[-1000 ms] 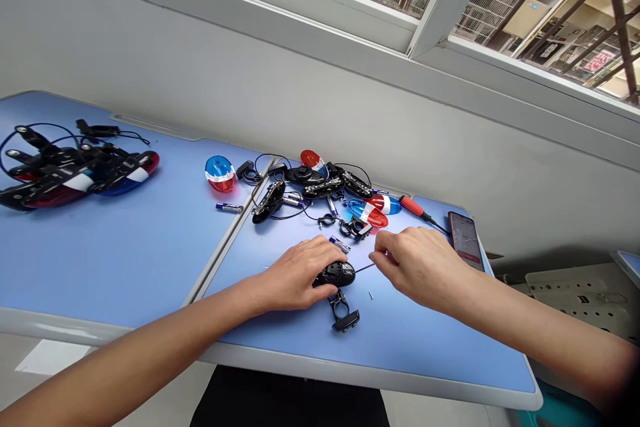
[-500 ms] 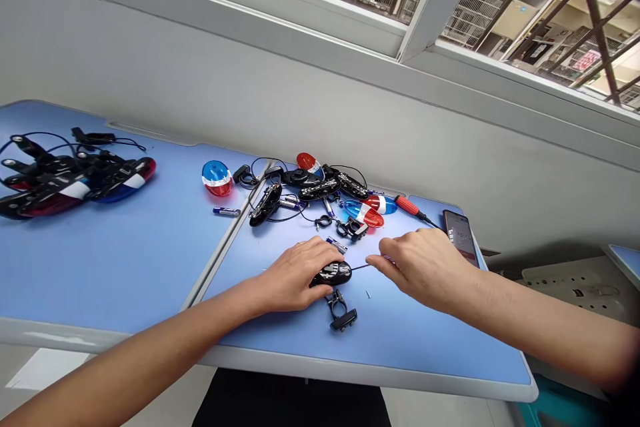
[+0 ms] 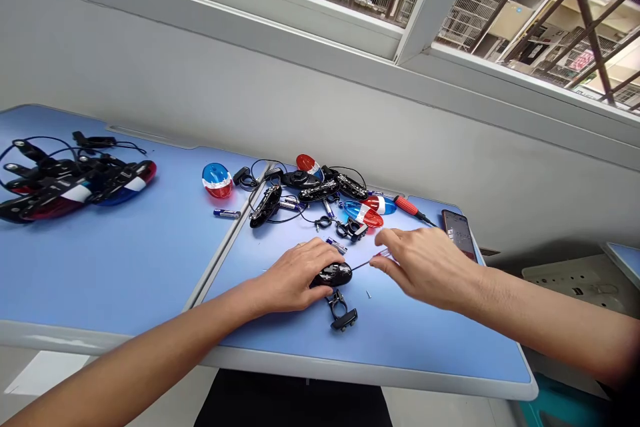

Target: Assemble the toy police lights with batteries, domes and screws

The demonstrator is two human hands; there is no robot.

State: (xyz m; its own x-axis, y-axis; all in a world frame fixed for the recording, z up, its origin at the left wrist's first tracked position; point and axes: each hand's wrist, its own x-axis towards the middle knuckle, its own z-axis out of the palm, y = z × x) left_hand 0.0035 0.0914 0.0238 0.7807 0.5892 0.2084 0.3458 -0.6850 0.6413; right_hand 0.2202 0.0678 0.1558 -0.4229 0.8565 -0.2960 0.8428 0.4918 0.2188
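Note:
My left hand (image 3: 306, 275) grips a black oval housing (image 3: 336, 273) against the blue table, its fingers covering the left part. My right hand (image 3: 385, 255) pinches the pinkish clear handle of a thin screwdriver (image 3: 364, 264), whose shaft tip meets the housing's right end. Just below the housing lies a black clamp with a small button unit (image 3: 344, 319). A small screw (image 3: 369, 294) rests to the right of that clamp. Above my left hand is a blue and white battery (image 3: 337, 245).
Black housings (image 3: 318, 191) with cables, batteries and red-blue lenses (image 3: 363, 214) lie behind my hands. A red-handled screwdriver (image 3: 407, 205) and a phone (image 3: 459, 233) are at the right. Assembled lights (image 3: 75, 187) sit far left; a blue-red lens (image 3: 217, 180) stands nearer.
The fingers of my right hand have lifted and spread slightly around the screwdriver handle, showing more of it. My left hand stays on the housing.

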